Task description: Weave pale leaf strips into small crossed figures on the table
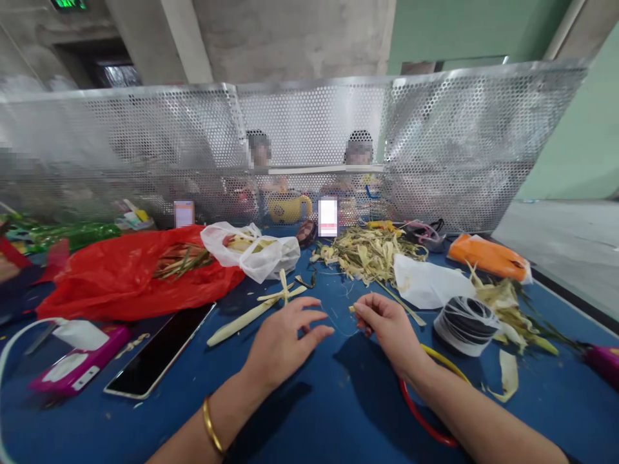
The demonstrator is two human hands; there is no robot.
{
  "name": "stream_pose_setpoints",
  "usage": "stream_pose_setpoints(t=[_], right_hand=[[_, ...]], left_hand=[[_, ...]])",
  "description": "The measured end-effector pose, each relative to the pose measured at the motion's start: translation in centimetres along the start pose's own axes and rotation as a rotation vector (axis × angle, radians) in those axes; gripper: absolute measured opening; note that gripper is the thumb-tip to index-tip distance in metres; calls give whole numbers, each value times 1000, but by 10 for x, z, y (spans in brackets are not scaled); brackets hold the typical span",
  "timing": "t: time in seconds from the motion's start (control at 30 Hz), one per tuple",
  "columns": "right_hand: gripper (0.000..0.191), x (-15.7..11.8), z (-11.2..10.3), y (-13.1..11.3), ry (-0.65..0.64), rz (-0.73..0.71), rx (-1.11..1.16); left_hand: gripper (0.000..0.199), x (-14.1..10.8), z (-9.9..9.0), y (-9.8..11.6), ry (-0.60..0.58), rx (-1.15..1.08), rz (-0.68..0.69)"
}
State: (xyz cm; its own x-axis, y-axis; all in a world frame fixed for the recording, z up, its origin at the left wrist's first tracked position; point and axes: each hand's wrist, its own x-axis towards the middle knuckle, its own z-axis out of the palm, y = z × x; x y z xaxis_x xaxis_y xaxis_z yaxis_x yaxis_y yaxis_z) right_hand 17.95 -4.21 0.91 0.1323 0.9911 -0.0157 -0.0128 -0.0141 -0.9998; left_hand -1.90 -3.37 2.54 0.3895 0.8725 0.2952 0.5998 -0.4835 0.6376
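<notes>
My left hand [291, 338] hangs over the blue table, fingers spread and holding nothing. Just beyond it lie a cross-shaped piece of folded pale husk [284, 291] and a long husk strip [236, 325]. A small yellowish piece [353, 309], seemingly husk, is pinched between the thumb and fingers of my right hand [382, 324]. Fine thread [342, 332] shows faintly between the hands. To the right of that hand is a wrapped spool of black cord [467, 325]. Under my right forearm a red and yellow loop [420, 412] shows, partly hidden.
Dried husks [374, 254] are heaped at the back. A red plastic bag [126, 274], a white bag [261, 254], a phone [162, 351] and a purple power strip [84, 361] lie left. An orange packet [488, 256] is right. A perforated metal screen [314, 116] stands behind, with people beyond.
</notes>
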Motion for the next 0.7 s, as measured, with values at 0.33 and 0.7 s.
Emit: stream_pose_setpoints(t=[0.33,0.7], right_hand=[[30,-2,0,3,-9,-21,-20],[25,-5,1,-1,-40,-55,-99]], left_hand=[[21,-28,-37,-33,318,56,-315],[57,5,-33,-53,124,-83,-559]])
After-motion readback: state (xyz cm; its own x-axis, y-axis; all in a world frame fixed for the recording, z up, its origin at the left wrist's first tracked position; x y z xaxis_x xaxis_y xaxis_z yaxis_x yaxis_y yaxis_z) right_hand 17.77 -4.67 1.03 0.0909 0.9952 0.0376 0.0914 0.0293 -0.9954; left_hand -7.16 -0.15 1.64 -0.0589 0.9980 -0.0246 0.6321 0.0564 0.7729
